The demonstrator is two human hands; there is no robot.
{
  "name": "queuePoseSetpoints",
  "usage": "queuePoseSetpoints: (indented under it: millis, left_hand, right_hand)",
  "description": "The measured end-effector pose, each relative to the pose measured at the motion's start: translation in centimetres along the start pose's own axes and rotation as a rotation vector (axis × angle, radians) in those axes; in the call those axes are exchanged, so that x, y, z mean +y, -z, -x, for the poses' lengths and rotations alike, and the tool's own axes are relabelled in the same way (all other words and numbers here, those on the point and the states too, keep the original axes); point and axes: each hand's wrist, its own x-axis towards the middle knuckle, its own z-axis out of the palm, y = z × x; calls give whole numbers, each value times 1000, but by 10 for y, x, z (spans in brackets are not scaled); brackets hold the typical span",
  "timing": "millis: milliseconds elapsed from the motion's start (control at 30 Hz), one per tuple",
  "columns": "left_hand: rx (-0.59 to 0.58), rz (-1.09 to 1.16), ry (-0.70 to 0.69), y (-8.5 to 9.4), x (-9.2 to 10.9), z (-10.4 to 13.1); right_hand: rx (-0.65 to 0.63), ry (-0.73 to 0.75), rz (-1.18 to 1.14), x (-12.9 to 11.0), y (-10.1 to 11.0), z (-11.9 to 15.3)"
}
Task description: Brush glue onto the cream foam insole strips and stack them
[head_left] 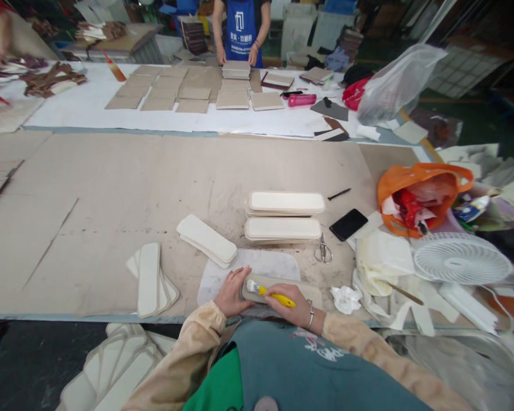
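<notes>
- Brush count: one. The yellow brush [278, 295] is in the right hand [292, 305], fingers wrapped round the handle.
- One panel [309, 292] being worked on, at the near edge of the surface [111, 182], with one pale sheet [278, 262] partly under it.
- Two neat stacks of strips, a far one [286, 202] and a near one [282, 229], both beyond the hands. Can't count the layers.
- Two looser piles left of those: one tilted [206, 240], one fanned out [149, 278] further left.
- One each on the right: phone [348, 225], scissors [323, 251], wadded tissue [345, 299], fan [462, 258], orange bag [424, 197].
- Hands: two, a bit apart. The left hand [232, 292] isn't gripping, just spread at the panel's left end.
- Brush vs hands: bristles sit between them, down at the panel's left end, close to the left fingers. The panel runs under the right hand and on past it to the right.
</notes>
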Motion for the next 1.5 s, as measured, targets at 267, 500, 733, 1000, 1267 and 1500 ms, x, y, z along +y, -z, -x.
queuePoseSetpoints:
  millis: [267,500,733,1000,1267,1500]
  left_hand:
    - [15,-43,-20,1,0,1]
    - [8,-82,-39,-1,-5,1]
    - [3,-113,-60,0,-6,-2]
    - [20,-119,-61,-1,-5,-1]
    - [49,-58,-68,0,1,1]
    - [18,-39,-22,-1,3,2]
  right_hand:
    - [68,-87,29,1,2,8]
    - [199,-181,92,5,24,38]
    - [310,-303,141,12,52,81]
    - [412,-347,232,16,81,120]
    - [366,-242,250,2,73,107]
    - [124,-111,32,-10,27,43]
